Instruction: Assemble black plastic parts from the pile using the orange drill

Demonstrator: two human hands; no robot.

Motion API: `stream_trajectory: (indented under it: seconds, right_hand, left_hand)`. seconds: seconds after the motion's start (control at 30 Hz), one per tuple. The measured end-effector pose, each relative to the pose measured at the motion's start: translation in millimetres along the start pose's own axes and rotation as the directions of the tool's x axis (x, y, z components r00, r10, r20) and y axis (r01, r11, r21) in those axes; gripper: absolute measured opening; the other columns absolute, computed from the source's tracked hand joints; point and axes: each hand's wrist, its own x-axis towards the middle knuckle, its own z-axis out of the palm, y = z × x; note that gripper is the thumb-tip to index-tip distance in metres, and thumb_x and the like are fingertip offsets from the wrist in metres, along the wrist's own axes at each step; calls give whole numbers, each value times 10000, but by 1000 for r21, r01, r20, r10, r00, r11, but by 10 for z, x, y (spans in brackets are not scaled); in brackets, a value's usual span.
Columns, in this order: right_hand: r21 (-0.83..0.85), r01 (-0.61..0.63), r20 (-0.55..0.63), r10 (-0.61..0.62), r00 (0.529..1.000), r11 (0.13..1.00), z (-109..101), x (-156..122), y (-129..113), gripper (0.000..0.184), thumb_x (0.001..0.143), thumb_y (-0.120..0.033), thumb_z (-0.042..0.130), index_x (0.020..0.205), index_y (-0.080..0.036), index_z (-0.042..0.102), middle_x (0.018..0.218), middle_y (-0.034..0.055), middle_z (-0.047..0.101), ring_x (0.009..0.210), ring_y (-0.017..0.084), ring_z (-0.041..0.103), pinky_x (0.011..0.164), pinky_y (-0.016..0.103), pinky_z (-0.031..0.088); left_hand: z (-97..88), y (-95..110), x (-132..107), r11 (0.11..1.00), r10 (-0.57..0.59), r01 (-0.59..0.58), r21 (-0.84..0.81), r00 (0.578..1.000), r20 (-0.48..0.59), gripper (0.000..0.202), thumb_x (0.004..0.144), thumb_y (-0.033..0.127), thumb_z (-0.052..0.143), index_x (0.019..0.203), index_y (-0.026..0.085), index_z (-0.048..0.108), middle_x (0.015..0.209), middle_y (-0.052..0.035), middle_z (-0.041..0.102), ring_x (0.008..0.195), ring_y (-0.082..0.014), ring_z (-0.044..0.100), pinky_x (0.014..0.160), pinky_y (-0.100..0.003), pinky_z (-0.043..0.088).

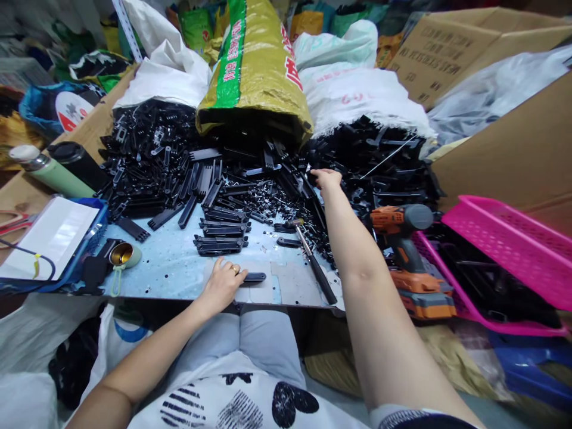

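Observation:
At the table's front edge, my left hand (222,283) lies over one end of a long black plastic part (254,277), fingers closed on it and pressing it to the surface. My right hand (328,179) is stretched far forward over the heap of black parts, right of the small screws (272,199); its fingers point left and look apart, and nothing clear shows in them. Between the hands lies a hammer (315,262) with a black grip. Left of the hammer is a short black piece (289,242). Several assembled black parts (221,244) are stacked in front of my left hand.
Three sacks spill black parts at the back, the middle one a yellow sack (259,71). An orange cordless drill (409,256) and a pink basket (513,238) stand at right. At left are a blue tray (100,217), a small cup (125,255) and a green flask (58,173).

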Motion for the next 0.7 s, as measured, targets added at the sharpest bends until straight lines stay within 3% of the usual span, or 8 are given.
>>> stream_trajectory:
  seconds: [0.1,0.2,0.3,0.4,0.47,0.57,0.63,0.7]
  right_hand:
    - [7,-74,-156,74,985,997,-201,-207,-185,215,848,-292,547,908,-96,610,565,-12,567,430,57,473,441,225,366]
    - [71,-61,-234,76,969,996,-359,-730,-710,112,750,-202,653,844,-141,661,528,-43,554,405,45,462,393,184,349]
    - [182,-15,-147,43,988,983,-270,-1535,-1373,182,712,-229,697,878,-156,678,561,-38,589,423,64,516,396,184,406]
    - [392,-173,31,175,984,904,15,-2334,-1821,185,724,-336,686,810,-186,619,548,-59,562,365,70,480,346,197,391]
    - [390,-177,85,156,984,903,207,-2706,-1918,229,767,-413,639,826,-195,600,635,-28,600,439,98,541,400,230,446]
    - [181,21,138,-47,989,983,377,-2961,-1823,359,775,-514,607,952,-202,608,945,70,648,850,202,639,691,343,536]
    - [55,160,299,-169,939,986,387,-2988,-1682,388,812,-530,558,1004,-196,603,1068,104,625,1051,243,578,848,397,492]
    - [-14,257,438,-225,870,966,320,-2967,-1541,360,886,-500,461,1000,-185,593,1012,105,639,1010,225,593,844,375,480]
  left_hand:
    - [-1,-46,-102,995,-62,61,-77,998,-18,283,894,187,479,1163,181,567,926,-86,576,915,-230,535,938,-471,405]
    - [-37,-47,-78,971,-133,89,-223,973,-188,393,911,276,475,1289,172,468,1096,-131,540,1043,-249,519,894,-405,455]
    - [-97,35,104,966,-159,62,-251,908,-388,526,893,322,508,1372,161,366,1296,-176,442,1238,-299,409,1011,-471,366]
    - [-101,153,309,959,-187,58,-278,865,-465,554,852,290,548,1360,143,381,1318,-183,450,1282,-339,369,1054,-548,270]
    - [-61,237,380,916,-220,38,-400,880,-421,392,858,198,488,1243,129,494,1142,-149,580,1130,-291,517,991,-492,366]
    - [-6,361,358,779,-95,-53,-625,975,-202,212,879,143,416,988,127,597,874,-73,643,812,-189,609,776,-330,487]
    - [0,406,290,737,62,-107,-667,994,-91,169,878,179,466,973,137,598,920,-67,643,836,-180,604,772,-305,484]
    - [-5,378,214,815,96,-104,-571,994,-44,260,837,243,571,1081,154,576,1081,-93,612,1009,-229,563,886,-361,446]
